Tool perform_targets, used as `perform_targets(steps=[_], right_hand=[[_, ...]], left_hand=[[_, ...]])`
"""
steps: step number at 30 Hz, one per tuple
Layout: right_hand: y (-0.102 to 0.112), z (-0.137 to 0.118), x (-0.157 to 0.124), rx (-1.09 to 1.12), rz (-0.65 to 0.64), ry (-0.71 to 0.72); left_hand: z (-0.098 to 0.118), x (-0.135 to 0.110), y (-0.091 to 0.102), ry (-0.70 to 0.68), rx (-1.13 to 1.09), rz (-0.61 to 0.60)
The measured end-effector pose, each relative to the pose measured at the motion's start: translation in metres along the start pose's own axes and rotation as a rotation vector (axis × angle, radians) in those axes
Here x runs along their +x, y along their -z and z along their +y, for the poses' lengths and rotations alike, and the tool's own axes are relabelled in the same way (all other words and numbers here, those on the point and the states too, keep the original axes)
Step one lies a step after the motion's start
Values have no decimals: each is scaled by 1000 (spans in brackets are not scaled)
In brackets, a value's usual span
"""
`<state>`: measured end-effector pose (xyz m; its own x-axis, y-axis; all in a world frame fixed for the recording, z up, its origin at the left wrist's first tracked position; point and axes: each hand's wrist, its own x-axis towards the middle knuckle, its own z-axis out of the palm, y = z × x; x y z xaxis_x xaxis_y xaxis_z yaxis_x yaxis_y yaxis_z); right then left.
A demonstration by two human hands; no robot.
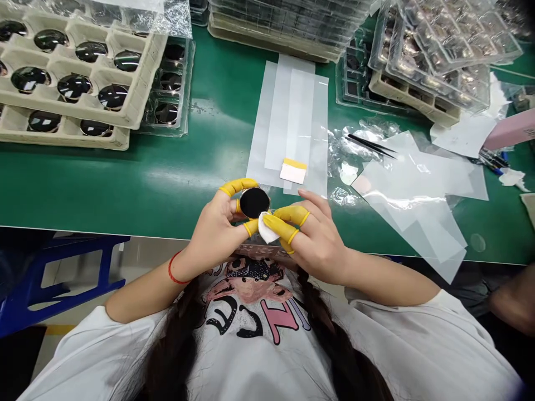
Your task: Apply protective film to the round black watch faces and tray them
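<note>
A round black glass lens [254, 203] sits between the two hands, just above the chest, its rim pinched by the left hand [213, 231]: the thumb and fingers curl around the edge. The right hand [317, 239] is closed on a folded white wipe [268, 228], pressing it to the lower edge of the lens, though the fingers hide exactly how it meets the glass. Yellow finger cots [289, 225] cover the fingertips of both hands, and a red string bracelet [174, 269] circles the left wrist.

Just beyond the hands, overlapping translucent film strips [288, 122] lie on the green bench mat [125, 192], with a small yellow-edged white tab [293, 171] at their near end. To the right, fine black tweezers [370, 145] rest on crumpled clear plastic [351, 150], beside loose film sheets [418, 192]. Beige pulp trays [140, 94] of dark lenses are stacked at upper left, and clear blister trays [438, 55] holding bronze-toned discs stand at upper right. Pens [493, 160] lie under a pink box [512, 129]. A blue stool [62, 267] shows below the bench at left, and a co-worker's forearm [514, 301] enters at the right edge.
</note>
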<state>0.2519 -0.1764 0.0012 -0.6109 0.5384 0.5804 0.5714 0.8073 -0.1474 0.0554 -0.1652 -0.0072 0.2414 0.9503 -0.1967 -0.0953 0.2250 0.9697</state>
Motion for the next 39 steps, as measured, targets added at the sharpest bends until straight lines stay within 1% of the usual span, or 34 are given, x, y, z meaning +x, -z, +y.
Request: perform_targets(steps=[2, 4, 5, 7, 8, 9, 10, 11, 13, 15, 17, 20, 23, 27, 30, 33, 34, 36, 39], right_hand=[[8, 0, -2, 85, -13, -31], [22, 9, -5, 126, 47, -125], [31, 16, -7, 95, 100, -214], [47, 32, -10, -68, 169, -439], [52, 40, -10, -151, 161, -539], [55, 46, -9, -201, 137, -609], [54, 50, -7, -206, 100, -637], [52, 51, -4, -164, 60, -629], [41, 47, 6, 16, -7, -564], [28, 40, 18, 213, -82, -502], [17, 34, 30, 365, -142, -483], [8, 33, 40, 498, -209, -521], [1, 36, 44, 576, -251, -577], [-6, 37, 46, 679, -275, -626], [-5, 42, 48, 760, -252, -688], [-3, 53, 47, 835, -153, -803], [-4, 55, 47, 861, -138, -836], [-8, 57, 45, 928, -173, -879], [-19, 51, 42, 1070, -295, -915]], left_hand=[[-1, -1, 1, -10, 39, 15], [-2, -2, 4, -29, 86, 50], [-3, -3, 6, -48, 98, 71], [-6, -6, 9, -114, 97, 112], [-8, -7, 10, -157, 91, 126], [-11, -8, 10, -204, 89, 139], [-13, -8, 10, -250, 92, 149], [-15, -9, 10, -295, 99, 157], [-18, -10, 9, -381, 116, 165], [-17, -11, 7, -407, 138, 171], [-13, -13, 6, -356, 154, 170], [-9, -16, 6, -259, 154, 159], [-9, -17, 6, -247, 148, 152], [-14, -16, 7, -260, 114, 130], [-17, -11, 10, -232, 56, 68], [-18, -4, 16, -90, 43, -10], [-19, -2, 18, -41, 45, -43], [-19, 3, 21, 30, 42, -102], [-20, 6, 22, 63, 18, -130]])
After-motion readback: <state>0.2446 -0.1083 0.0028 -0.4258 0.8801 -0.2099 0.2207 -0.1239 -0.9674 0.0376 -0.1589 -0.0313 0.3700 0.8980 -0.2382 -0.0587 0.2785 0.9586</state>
